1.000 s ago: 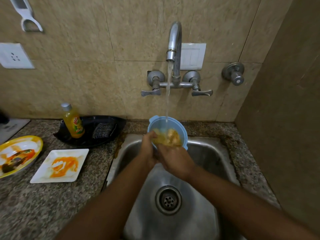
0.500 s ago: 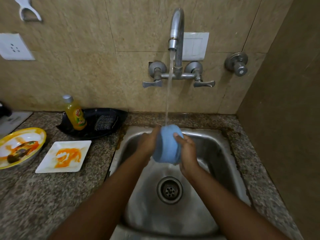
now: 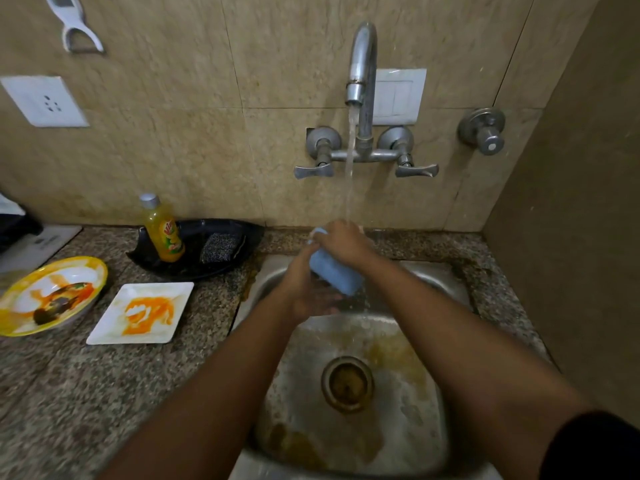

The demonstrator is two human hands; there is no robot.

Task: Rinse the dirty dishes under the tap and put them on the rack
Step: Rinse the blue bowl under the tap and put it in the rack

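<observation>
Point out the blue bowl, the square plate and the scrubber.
blue bowl (image 3: pixel 334 276): head view, its outer wall.
square plate (image 3: pixel 145 311): head view, its stained middle.
scrubber (image 3: pixel 220 248): head view, its top face.
</observation>
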